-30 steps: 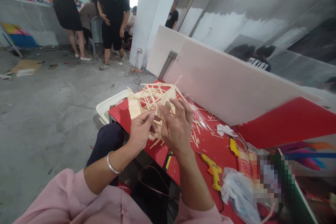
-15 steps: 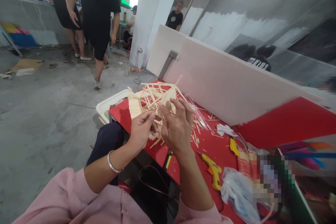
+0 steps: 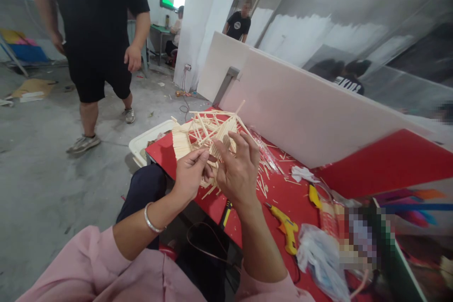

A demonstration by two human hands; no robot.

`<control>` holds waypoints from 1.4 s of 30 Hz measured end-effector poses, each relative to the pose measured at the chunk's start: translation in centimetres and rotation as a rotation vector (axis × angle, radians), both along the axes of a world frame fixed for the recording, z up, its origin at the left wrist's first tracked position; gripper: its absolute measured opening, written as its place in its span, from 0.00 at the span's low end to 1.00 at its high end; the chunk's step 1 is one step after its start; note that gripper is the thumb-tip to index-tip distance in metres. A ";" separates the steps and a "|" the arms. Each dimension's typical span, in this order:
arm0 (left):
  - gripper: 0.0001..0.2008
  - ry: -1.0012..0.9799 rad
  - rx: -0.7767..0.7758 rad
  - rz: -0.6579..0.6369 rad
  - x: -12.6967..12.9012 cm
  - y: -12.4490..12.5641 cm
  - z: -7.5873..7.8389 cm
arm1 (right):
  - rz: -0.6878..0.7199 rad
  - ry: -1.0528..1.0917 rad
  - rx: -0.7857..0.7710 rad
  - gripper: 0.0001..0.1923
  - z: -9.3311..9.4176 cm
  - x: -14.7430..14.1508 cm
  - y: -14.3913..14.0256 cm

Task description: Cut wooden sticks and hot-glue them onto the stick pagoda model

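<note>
The left hand (image 3: 189, 174) pinches a thin stick against the stick frame (image 3: 208, 134) on the red desk (image 3: 283, 198). The right hand (image 3: 239, 170) grasps the frame, fingers spread. Seating that stick seems to need a steady, light press.

Loose pale pink sleeves are pushed up toward the elbows, leaving both forearms bare. A thin silver metal bangle (image 3: 152, 221) circles the wrist of the left hand (image 3: 189, 177). The right hand (image 3: 239, 170) wears nothing. Dark navy trousers (image 3: 143, 193) cover the legs
</note>
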State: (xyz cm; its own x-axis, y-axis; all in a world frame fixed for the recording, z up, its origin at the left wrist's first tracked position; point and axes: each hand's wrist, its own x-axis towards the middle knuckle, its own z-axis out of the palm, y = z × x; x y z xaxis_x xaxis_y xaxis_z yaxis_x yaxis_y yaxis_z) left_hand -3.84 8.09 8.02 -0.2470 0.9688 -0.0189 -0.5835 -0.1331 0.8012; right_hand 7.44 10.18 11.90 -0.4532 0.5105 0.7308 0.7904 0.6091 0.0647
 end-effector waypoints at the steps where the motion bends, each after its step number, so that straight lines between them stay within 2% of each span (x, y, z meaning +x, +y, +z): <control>1: 0.20 0.001 0.001 0.001 0.0 0.0 0.0 | 0.001 -0.001 0.001 0.22 0.0 0.0 0.0; 7: 0.20 0.004 -0.001 0.005 0.0 0.0 -0.1 | -0.002 -0.007 -0.021 0.24 0.0 0.1 0.1; 13: 0.21 0.012 -0.005 0.017 0.1 -0.1 0.0 | 0.007 -0.011 -0.009 0.22 0.1 0.0 0.0; 24: 0.20 0.004 0.016 0.002 0.1 0.1 -0.3 | 0.010 -0.001 -0.016 0.23 -0.1 0.1 0.1; 42: 0.21 0.011 -0.006 -0.001 0.1 -0.1 0.1 | 0.011 0.017 -0.011 0.23 -0.1 0.1 0.1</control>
